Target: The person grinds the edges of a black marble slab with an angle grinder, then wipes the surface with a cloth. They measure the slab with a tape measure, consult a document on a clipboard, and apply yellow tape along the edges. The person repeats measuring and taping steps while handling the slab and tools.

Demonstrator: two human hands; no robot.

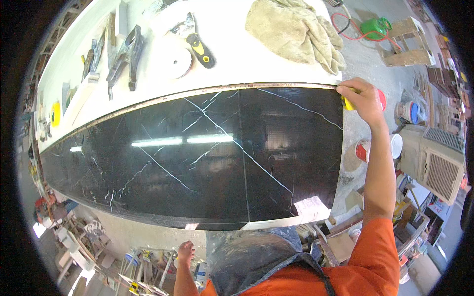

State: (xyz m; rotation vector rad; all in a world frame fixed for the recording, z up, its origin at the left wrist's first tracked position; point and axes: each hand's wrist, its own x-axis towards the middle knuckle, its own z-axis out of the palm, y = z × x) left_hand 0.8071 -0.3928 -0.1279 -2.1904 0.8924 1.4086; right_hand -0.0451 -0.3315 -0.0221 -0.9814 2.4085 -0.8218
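Black slab [207, 167] with white veins lies lengthwise along the near edge of the bench [222, 69], right before your apron [254, 246]. Bright lamp reflections show on its polished face, and one thin straight line crosses it toward the near edge. A narrow brownish strip [197, 91] follows the slab's far side. Your right hand [363, 98] grips a small yellow tool [347, 103] at the slab's far right corner; your fingers hide much of it. Your left hand [186, 252] is below the near edge, apart from the slab, its fingers bent; whether it is closed you cannot tell. Past the strip, toward the bench's far edge, you have a white disc [177, 64] just beside a scraper [200, 49] with a black and yellow handle, dark tools [126, 59] farther left, and a crumpled tan cloth [296, 34] by the right edge. Beyond that edge, a green cylinder [376, 28] stands on the floor [353, 123].
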